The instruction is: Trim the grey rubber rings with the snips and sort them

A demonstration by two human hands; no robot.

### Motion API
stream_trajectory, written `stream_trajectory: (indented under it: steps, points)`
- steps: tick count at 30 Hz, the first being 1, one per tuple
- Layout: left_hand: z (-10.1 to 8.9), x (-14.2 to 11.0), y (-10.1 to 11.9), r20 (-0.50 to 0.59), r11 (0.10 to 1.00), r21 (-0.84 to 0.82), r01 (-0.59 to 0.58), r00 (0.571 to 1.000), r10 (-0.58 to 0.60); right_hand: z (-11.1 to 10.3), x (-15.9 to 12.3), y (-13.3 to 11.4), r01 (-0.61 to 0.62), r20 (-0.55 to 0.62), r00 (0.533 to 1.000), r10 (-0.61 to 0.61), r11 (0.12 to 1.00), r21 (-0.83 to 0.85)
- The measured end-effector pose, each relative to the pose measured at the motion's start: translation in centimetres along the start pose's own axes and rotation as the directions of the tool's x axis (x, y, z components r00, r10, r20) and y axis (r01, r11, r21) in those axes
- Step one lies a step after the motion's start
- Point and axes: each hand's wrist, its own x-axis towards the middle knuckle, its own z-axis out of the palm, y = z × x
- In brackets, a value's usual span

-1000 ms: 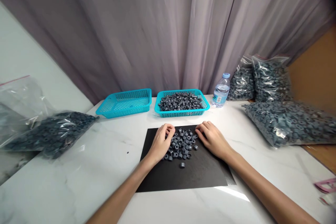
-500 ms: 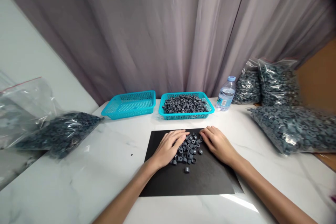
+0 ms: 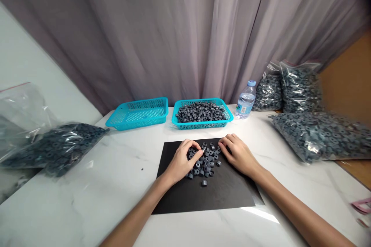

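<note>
A heap of small dark grey rings (image 3: 206,164), short hollow cylinders, lies on a black mat (image 3: 228,195). My left hand (image 3: 185,158) reaches over the heap's left side, with thumb and forefinger closed in a pinch. A shiny ring appears between their tips, partly hidden by the fingers. To the right of the heap, my right hand (image 3: 237,155) rests on the mat with loosely bent fingers somewhat apart and no visible piece in them. A single ring (image 3: 204,183) stands apart in front of the heap.
Behind the mat stand a blue basket full of rings (image 3: 203,125) and another blue basket (image 3: 139,124). A water bottle (image 3: 245,102) is beside them. Bags of rings lie at the left (image 3: 72,142) and right (image 3: 324,135). A pink object (image 3: 362,205) is at the right edge.
My left hand has gone from lying flatter over the rings to a raised, curved pinch. My right hand stays beside the heap. The view has shifted slightly to the right.
</note>
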Motion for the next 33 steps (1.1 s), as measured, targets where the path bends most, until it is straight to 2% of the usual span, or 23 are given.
stream_trajectory:
  steps: [5, 19, 24, 33]
  points:
    - [0.19, 0.11, -0.14, -0.01, 1.0, -0.022, 0.01, 1.0, -0.01, -0.28, 0.02, -0.23, 0.033, 0.014, 0.999, -0.033, 0.999, 0.029]
    - [0.11, 0.39, -0.31, -0.054, 0.991, -0.122, 0.053, 0.997, -0.06, -0.29, -0.09, -0.21, 0.003, -0.014, 1.0, -0.003, 1.0, 0.005]
    - [0.06, 0.37, -0.37, -0.096, 0.988, -0.133, 0.077, 0.991, -0.09, 0.01, -0.18, -0.08, -0.008, -0.012, 1.0, 0.009, 0.999, 0.04]
    - [0.48, 0.32, -0.45, -0.165, 0.99, -0.136, 0.047, 0.984, -0.069, -0.06, -0.4, -0.01, -0.067, -0.019, 0.997, 0.071, 0.988, 0.142]
